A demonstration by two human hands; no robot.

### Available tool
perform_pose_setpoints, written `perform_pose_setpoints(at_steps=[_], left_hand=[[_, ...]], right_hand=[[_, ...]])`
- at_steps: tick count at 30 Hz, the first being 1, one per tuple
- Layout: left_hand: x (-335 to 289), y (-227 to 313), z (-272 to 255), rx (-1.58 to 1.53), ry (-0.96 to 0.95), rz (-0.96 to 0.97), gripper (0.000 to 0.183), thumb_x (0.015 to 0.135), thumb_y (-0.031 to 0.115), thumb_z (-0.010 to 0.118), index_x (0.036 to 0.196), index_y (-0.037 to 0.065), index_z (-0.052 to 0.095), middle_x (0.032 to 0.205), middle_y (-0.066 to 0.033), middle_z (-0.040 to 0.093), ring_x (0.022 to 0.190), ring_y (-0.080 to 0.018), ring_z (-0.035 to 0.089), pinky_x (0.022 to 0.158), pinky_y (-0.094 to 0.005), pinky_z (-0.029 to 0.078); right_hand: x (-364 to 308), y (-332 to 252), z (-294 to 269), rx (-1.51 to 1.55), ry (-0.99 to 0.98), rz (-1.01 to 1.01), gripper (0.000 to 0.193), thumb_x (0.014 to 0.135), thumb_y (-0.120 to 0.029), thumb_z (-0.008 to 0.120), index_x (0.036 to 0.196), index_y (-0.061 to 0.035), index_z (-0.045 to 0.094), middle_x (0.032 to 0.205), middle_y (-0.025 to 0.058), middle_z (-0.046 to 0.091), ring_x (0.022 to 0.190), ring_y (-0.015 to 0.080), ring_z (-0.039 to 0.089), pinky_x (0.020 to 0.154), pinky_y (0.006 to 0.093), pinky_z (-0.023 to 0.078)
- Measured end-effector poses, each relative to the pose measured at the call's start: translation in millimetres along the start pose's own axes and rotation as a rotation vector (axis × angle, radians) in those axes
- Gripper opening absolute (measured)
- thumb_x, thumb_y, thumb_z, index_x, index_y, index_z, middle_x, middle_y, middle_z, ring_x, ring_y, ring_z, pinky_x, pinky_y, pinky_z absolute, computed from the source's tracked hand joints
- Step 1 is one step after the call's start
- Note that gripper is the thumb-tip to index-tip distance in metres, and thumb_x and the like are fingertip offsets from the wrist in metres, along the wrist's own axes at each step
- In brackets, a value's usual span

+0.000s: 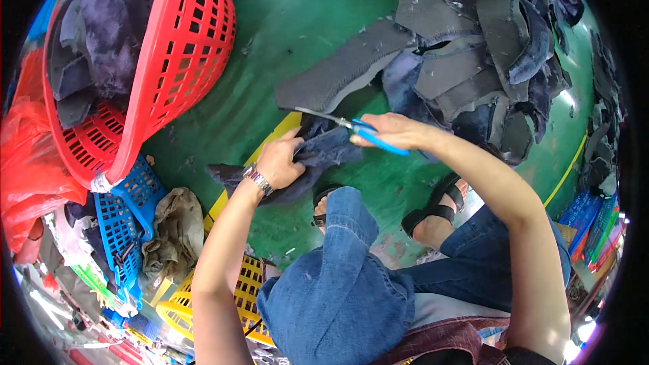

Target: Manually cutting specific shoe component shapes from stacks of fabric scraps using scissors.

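My right hand [395, 131] is closed round the blue handles of a pair of scissors [378, 140]. Their slim metal blades point left, above the cloth, and look slightly apart. My left hand [278, 163], a metal watch on its wrist, grips a dark navy fabric piece [332, 149] with a fuzzy surface. That piece hangs low over the floor between my hands, its other end trailing left past my wrist. Just beyond the blades lies a long dark grey cut piece [345, 61] with stitched-looking edges, reaching out of a heap of similar pieces [453, 74].
A tall red plastic basket [193, 47] with dark pieces inside leans at the left. Below it are a blue basket [118, 233], a crumpled beige cloth [174, 230] and a yellow basket [182, 307]. Yellow lines cross the green floor [291, 0]. My sandalled feet [436, 213] are close by.
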State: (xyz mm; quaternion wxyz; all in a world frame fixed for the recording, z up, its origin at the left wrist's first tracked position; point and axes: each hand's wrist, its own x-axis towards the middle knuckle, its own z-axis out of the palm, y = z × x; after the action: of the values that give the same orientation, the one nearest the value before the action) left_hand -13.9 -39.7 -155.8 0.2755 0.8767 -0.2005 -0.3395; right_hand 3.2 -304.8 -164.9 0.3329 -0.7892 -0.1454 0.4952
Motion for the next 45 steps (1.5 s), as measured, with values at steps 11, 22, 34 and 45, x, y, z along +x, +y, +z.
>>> perform_pose_setpoints(at_steps=[11, 22, 34, 45], left_hand=[[-78, 21, -43, 0.062, -0.154, -0.206, 0.033, 0.058, 0.011, 0.060, 0.088, 0.000, 0.056, 0.095, -0.0193, 0.055, 0.087, -0.0367, 0.054, 0.075, -0.0414, 0.045], [184, 87, -36, 0.638, 0.814, 0.058, 0.013, 0.066, 0.011, 0.058, 0.078, 0.008, 0.053, 0.079, -0.0102, 0.055, 0.073, -0.0261, 0.056, 0.056, -0.0342, 0.050], [226, 75, 7, 0.609, 0.364, 0.141, 0.036, 0.073, 0.012, 0.052, 0.109, 0.015, 0.048, 0.103, -0.0191, 0.053, 0.086, -0.0353, 0.055, 0.070, -0.0469, 0.045], [12, 18, -10, 0.032, 0.258, -0.398, 0.049, 0.062, 0.015, 0.057, 0.110, 0.008, 0.048, 0.083, -0.0239, 0.060, 0.081, -0.0404, 0.057, 0.075, -0.0452, 0.045]], right_hand=[[-33, -16, 25, -0.267, 0.121, -0.015, 0.061, 0.073, -0.057, 0.053, 0.103, -0.0038, 0.050, 0.079, 0.0195, 0.060, 0.075, 0.0377, 0.057, 0.067, 0.0457, 0.042], [-79, 86, 34, 0.309, 0.399, 0.652, 0.074, 0.076, -0.068, 0.035, 0.095, 0.0002, 0.055, 0.094, 0.0262, 0.057, 0.095, 0.0385, 0.054, 0.080, 0.0431, 0.040], [-190, 120, 37, 0.074, 0.203, 0.838, 0.066, 0.077, -0.065, 0.037, 0.101, -0.0063, 0.054, 0.090, 0.0235, 0.059, 0.089, 0.0398, 0.056, 0.072, 0.0459, 0.043], [-90, 15, 55, 0.835, 0.046, 0.252, 0.047, 0.085, -0.051, 0.044, 0.088, -0.0050, 0.050, 0.066, 0.0001, 0.045, 0.061, 0.0091, 0.046, 0.057, 0.0230, 0.038]])
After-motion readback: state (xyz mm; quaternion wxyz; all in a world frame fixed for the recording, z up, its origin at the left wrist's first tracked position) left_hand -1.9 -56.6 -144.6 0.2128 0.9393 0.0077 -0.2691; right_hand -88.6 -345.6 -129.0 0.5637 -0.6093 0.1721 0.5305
